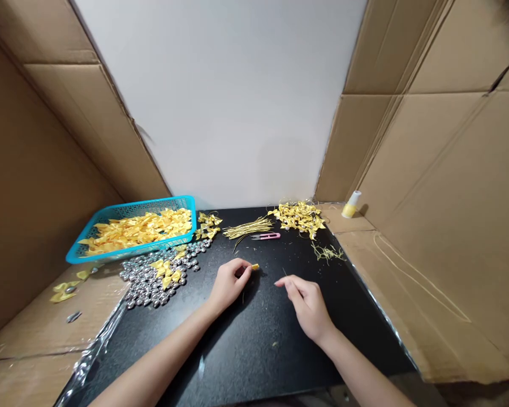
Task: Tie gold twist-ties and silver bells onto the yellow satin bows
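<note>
A: What could go wrong where you're working on the black tabletop (254, 350)?

B: Your right hand's thin strand (285, 272) could slip away, I'd judge, if you relax those fingertips; it's so fine that it would be hard to find on the dark surface. A loose pinch on the left could also let the small yellow ribbon piece (255, 266) twist or unfold.

A: How do your fingers stand?

B: Your right hand (306, 299) is nearer, thumb and forefinger pressed together, seemingly pinching that strand; whether it's wire, thread or a needle, I can't tell. Your left hand (233, 281), a little farther, pinches the ribbon piece between thumb and forefinger, its end jutting right past the tips. Your hands are apart.

A: And beyond them?

B: To your left, silver beads (146, 280) spread across the table edge, some yellow bows on top. Straight ahead lie pink-handled snips (271, 236), just beyond them a bundle of gold ties (246, 228). Far left is the turquoise basket (131, 249) of yellow bows; far right, a heap of beaded bows (299, 217).
</note>
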Demonstrator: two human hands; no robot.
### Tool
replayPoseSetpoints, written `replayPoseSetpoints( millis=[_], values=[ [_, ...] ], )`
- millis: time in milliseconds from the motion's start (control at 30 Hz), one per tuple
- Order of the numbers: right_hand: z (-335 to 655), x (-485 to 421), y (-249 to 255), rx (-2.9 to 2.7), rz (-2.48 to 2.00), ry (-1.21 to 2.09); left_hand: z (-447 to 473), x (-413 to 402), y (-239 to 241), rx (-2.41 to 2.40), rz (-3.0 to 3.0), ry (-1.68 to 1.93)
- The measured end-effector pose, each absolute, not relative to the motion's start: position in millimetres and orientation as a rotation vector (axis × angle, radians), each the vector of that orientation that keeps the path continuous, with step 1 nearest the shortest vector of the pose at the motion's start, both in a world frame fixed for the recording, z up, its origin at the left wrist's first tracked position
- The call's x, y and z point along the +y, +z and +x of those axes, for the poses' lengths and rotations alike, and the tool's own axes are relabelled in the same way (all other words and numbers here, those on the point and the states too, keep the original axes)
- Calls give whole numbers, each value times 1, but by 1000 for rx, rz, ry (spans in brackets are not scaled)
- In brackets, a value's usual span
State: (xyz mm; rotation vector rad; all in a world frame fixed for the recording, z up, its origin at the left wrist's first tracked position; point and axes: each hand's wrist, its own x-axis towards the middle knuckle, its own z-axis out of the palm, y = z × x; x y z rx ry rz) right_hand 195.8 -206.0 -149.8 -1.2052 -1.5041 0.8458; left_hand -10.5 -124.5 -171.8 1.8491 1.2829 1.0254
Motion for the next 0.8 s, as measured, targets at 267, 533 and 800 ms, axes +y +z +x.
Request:
replayPoseSetpoints(
  millis=[267,533,800],
  values=[
    [164,-123,-184,-1427,-1194,814,11,-109,-177,1170,1268,1174],
    [166,-116,-187,-1401,-1099,942,12,-107,-179,1097,1054,1205],
    [165,-124,-185,-1451,-1057,1064,8,-110,-179,1050,1029,1166]
  ],
)
